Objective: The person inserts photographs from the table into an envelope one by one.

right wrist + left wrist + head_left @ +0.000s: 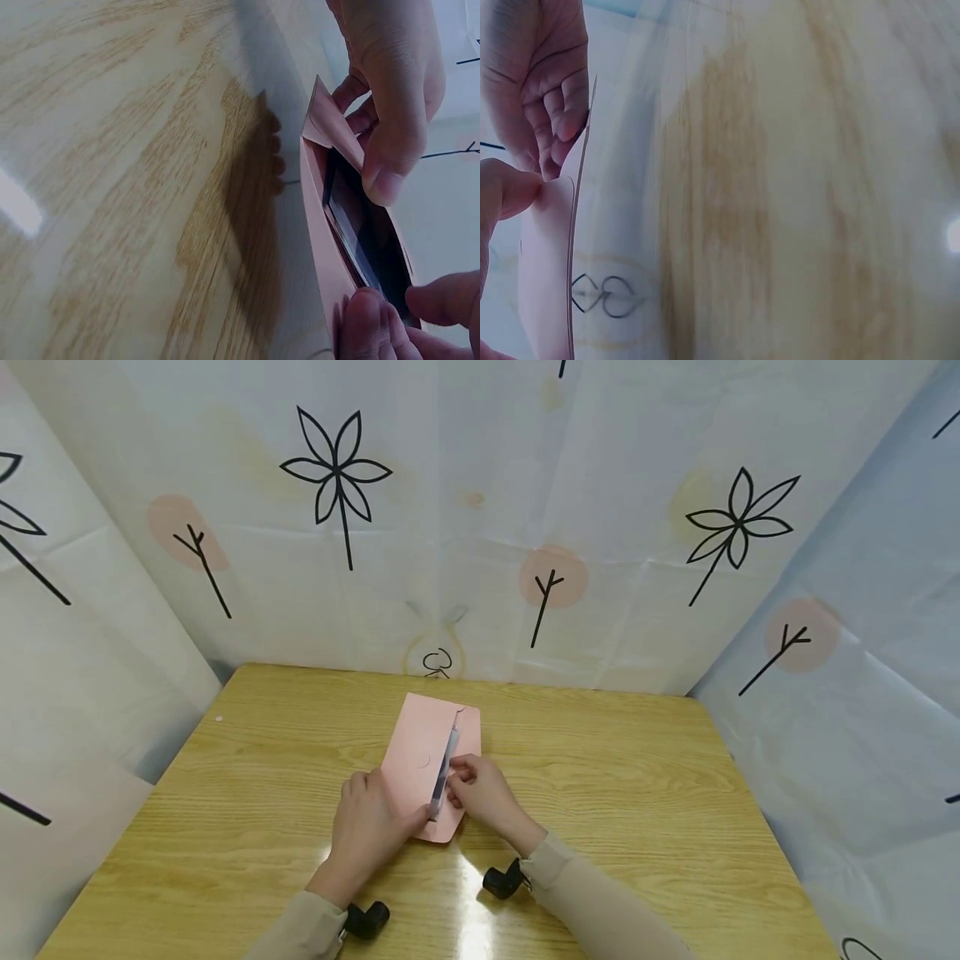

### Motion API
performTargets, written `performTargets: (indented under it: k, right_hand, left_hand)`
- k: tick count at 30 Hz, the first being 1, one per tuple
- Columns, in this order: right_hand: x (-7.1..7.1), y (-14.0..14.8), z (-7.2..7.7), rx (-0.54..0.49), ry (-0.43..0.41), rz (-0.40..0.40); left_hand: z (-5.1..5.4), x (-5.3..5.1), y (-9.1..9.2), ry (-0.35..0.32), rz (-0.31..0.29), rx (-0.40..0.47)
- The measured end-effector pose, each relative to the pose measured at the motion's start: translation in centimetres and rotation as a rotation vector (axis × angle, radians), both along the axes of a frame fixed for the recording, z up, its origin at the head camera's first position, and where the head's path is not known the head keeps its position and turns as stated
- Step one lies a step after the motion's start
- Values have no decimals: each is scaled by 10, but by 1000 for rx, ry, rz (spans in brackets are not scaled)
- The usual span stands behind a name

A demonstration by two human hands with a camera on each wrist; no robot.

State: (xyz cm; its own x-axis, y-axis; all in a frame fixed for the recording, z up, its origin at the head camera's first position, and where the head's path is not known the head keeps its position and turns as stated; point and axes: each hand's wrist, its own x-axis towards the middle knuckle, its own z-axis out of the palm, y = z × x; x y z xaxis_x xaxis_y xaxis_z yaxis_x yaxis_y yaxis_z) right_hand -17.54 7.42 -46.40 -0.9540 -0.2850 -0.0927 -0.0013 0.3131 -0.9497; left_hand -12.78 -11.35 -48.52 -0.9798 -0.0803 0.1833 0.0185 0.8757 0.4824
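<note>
A pink paper envelope (420, 735) is held tilted over the table, its long side gaping toward the right with the flap folded out. In that gap shows a dark, glossy flat item (360, 225) with a pale edge; its exact kind is unclear. My left hand (367, 822) grips the envelope's lower left part, the thumb near the lower end of the opening. At the flap side, my right hand (483, 793) has bent fingers and pinches at the dark item's edge. In the right wrist view its fingertips (367, 319) reach the opening, partly hiding the item.
The wood-grain table (622, 802) extends around both hands. Printed cloth (465, 568) hangs at its back and both sides. A small pale scrap (219, 718) lies near the left back edge. Black wrist cameras (504, 881) sit below the hands.
</note>
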Motion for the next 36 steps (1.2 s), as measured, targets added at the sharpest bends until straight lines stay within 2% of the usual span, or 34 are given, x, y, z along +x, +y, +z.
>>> performTargets:
  k: [4,9,16,25,32,36]
  right_hand:
    - [1,6,3,69,41,-3]
    - [0,23,13,116,98,-57]
    - [-2,52,15,211,109,-128]
    - [-4,73,10,347,161,-210]
    - [-4,83,6,416,192,-188]
    - [-3,87,4,542,270,-139]
  left_hand:
    - [-2,-2,-3,-5,-4,-9]
    - [-3,-6,-10,-31,1,-43]
    - [-4,-8,-21,-120,-21,-108]
    - [-7,-6,-27,-76,-35,-215]
    - [-6,-4,-29,-108,-64,-206]
    - [-2,-3,-32,-103,-81,-186]
